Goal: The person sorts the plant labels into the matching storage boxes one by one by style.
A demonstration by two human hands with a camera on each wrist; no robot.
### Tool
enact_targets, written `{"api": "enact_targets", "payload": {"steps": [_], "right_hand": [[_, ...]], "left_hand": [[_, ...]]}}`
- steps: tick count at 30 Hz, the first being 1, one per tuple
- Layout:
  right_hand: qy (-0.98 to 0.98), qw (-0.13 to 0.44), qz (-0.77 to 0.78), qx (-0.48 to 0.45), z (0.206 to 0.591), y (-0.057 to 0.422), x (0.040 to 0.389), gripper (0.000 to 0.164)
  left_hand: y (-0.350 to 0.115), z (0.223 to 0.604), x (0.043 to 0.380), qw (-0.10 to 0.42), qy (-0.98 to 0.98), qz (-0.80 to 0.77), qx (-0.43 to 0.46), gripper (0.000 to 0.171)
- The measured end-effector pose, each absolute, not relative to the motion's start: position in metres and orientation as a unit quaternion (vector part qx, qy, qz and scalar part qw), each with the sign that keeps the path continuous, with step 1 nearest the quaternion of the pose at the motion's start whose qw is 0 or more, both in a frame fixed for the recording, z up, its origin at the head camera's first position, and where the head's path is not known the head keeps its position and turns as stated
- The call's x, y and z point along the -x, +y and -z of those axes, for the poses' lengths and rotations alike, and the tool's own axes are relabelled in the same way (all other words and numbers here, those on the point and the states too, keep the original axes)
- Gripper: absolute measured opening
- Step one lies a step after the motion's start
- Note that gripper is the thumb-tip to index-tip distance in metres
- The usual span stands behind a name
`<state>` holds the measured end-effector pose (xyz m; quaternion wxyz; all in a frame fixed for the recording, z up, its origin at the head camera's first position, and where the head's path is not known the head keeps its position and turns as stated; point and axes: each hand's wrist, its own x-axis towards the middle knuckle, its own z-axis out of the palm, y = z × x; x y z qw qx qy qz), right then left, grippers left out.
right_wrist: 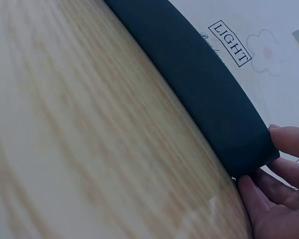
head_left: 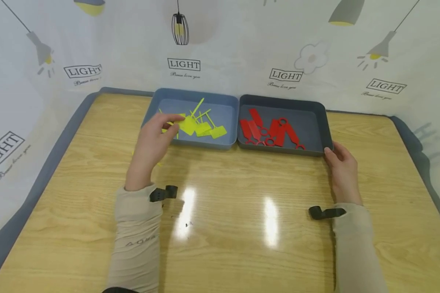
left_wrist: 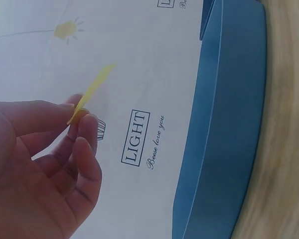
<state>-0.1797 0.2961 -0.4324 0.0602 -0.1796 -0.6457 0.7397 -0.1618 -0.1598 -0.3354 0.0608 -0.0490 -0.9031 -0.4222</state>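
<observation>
My left hand (head_left: 152,134) reaches over the near left part of the blue tray (head_left: 205,143). Between its thumb and fingertips it pinches a thin yellow plant label (left_wrist: 94,88), whose narrow end points up and away in the left wrist view. Several yellow plant labels (head_left: 202,129) with square heads and thin stems lie in a loose heap in that tray. The right hand (head_left: 344,171) holds the near right corner of the dark grey tray (head_left: 282,151), thumb and fingers on either side of it. Several flat red tags (head_left: 278,132) with ring ends lie inside, mostly toward the left.
Both trays stand side by side at the back of the wooden table (head_left: 234,228). Bits of yellow (head_left: 159,164) show beside the left wrist, partly hidden. Small dark specks (head_left: 188,224) lie on the tabletop. A printed white cloth (head_left: 234,44) hangs behind the table.
</observation>
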Motion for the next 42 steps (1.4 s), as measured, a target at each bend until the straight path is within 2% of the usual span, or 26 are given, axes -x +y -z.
{"api": "enact_targets", "payload": {"steps": [19,31,42], "right_hand": [[-0.655,0.062,-0.73,0.186,0.431,0.297,0.178,0.058],[-0.654,0.065,-0.732,0.177,0.432,0.296,0.179,0.057],[-0.649,0.065,-0.735,0.183,0.433,0.297,0.179,0.057]], "left_hand": [[-0.141,0.328,0.179,0.093,-0.885,0.454,0.041,0.025],[-0.144,0.337,0.196,0.083,-0.888,0.452,0.032,0.031],[-0.156,0.362,0.207,0.06,-0.903,0.426,-0.024,0.033]]}}
